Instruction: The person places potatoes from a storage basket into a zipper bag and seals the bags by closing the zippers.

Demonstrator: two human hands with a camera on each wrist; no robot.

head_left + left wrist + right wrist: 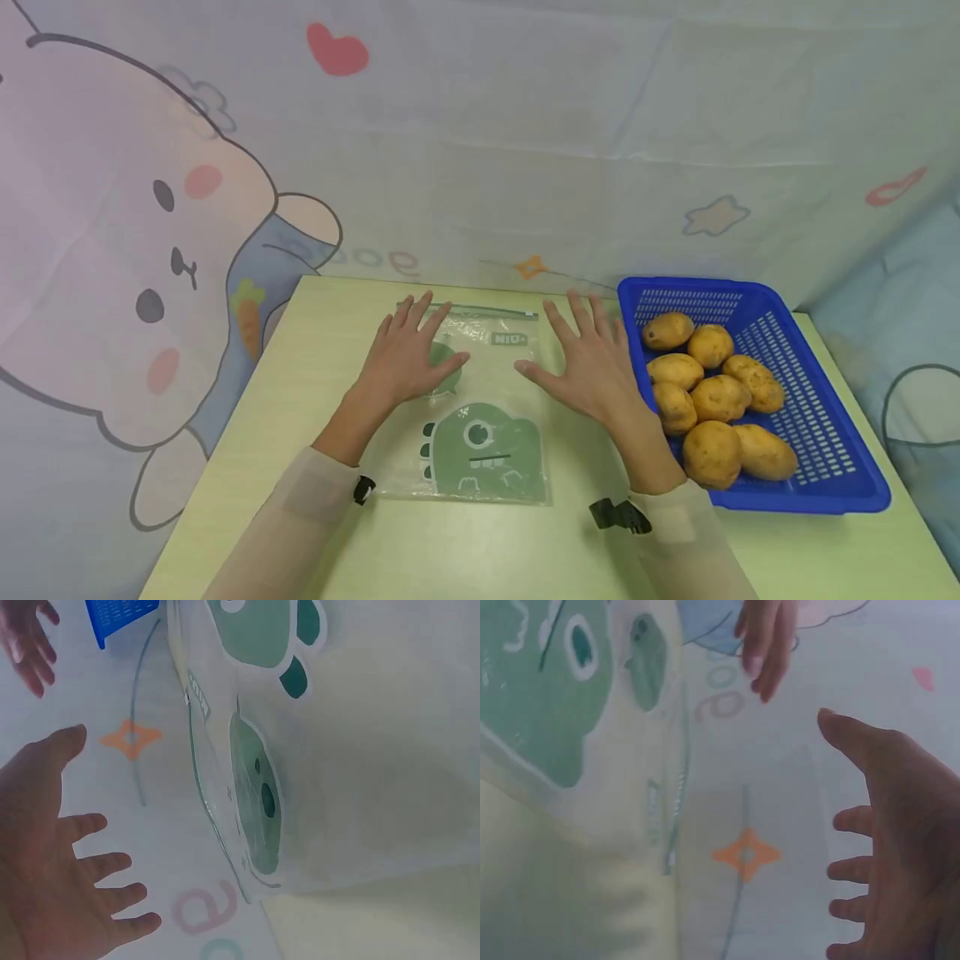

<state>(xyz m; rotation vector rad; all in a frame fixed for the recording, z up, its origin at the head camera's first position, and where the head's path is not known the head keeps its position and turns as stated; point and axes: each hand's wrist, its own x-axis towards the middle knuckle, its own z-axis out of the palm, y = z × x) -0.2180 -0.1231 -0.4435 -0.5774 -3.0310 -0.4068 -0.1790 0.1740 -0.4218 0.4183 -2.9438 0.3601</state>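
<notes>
A clear zip bag (495, 383) printed with a green dinosaur lies flat on the table, its slider zip along the far edge. My left hand (405, 358) hovers above the bag's left side, fingers spread, holding nothing. Over the bag's right edge and the table beside it, my right hand (596, 367) is likewise spread and holds nothing. To its right stands a blue plastic basket (840, 417) with several potatoes (720, 398) in it. Both wrist views show the hands apart from the bag (259, 795), with the right hand's fingers (851, 870) extended.
The pale table (262, 467) meets a printed cloth (525, 167) hanging behind it. Another cloth hangs at the right, with a dark cable (888, 408) in front of it. The basket stands near the table's right edge.
</notes>
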